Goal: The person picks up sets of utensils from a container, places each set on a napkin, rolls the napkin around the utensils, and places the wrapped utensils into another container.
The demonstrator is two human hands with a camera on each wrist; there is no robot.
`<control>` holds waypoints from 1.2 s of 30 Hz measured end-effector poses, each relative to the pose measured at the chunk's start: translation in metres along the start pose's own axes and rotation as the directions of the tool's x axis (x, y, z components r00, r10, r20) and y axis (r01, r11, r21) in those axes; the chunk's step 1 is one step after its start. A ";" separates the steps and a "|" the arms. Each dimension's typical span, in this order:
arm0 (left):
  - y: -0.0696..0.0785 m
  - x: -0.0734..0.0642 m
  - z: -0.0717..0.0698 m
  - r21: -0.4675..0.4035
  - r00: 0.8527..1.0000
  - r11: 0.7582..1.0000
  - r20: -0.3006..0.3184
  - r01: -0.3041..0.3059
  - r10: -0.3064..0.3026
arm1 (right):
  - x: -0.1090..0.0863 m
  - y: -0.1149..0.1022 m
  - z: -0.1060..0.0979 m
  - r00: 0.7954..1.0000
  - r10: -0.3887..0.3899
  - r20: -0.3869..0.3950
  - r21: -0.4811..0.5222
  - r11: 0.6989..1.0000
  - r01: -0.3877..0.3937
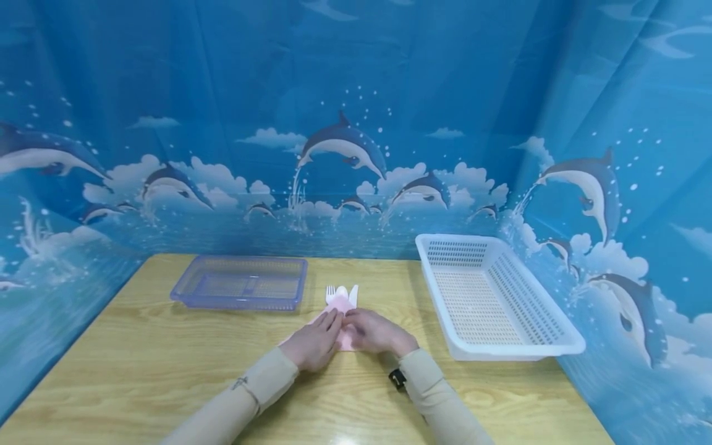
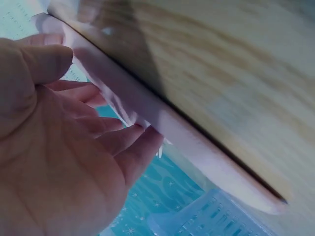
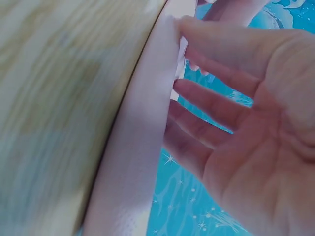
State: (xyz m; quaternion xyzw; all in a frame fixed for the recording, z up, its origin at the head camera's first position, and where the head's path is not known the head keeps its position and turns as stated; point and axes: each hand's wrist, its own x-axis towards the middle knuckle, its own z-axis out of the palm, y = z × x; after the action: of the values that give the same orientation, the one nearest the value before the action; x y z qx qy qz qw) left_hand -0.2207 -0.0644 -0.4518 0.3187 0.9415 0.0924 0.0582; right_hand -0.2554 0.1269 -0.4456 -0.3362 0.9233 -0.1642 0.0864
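A pink napkin (image 1: 340, 303) lies on the table in front of me, seen edge-on in both wrist views. From its far end poke the tops of a white fork (image 1: 330, 293), a white spoon (image 1: 342, 291) and a white knife (image 1: 353, 295), side by side; their lower parts are hidden. My left hand (image 1: 314, 342) rests on the napkin's left side with fingers extended, its thumb apart from them in the left wrist view. On the right side, my right hand (image 1: 381, 332) touches the napkin with thumb tip and fingertips, the fingers loosely spread in the right wrist view.
A clear purple basket (image 1: 239, 303) stands at the back left of the wooden table (image 1: 139, 364). To the right is a larger white perforated basket (image 1: 517, 352). A blue dolphin-print curtain (image 1: 356, 62) hangs behind and along the sides.
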 end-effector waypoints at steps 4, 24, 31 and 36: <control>0.000 0.000 0.002 -0.003 1.000 1.000 -0.014 0.013 -0.013 | -0.001 0.002 0.001 0.997 0.008 -0.072 0.050 0.999 -0.004; 0.007 0.002 0.007 0.066 1.000 0.997 -0.015 0.028 -0.027 | -0.010 0.011 0.002 0.994 0.094 -0.061 0.114 0.990 -0.087; 0.009 0.001 0.004 0.069 0.999 0.997 0.003 0.043 -0.043 | -0.012 0.021 0.002 0.990 0.137 -0.018 0.168 0.977 -0.132; 0.010 0.000 0.004 0.076 0.999 0.996 0.000 0.039 -0.039 | -0.016 0.026 -0.003 0.992 0.129 0.014 0.166 0.978 -0.129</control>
State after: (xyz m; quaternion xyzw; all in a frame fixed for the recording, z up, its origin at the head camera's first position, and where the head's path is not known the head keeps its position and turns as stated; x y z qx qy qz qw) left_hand -0.2143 -0.0564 -0.4535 0.3025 0.9503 0.0553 0.0486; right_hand -0.2592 0.1564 -0.4513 -0.2675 0.9261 -0.2344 0.1262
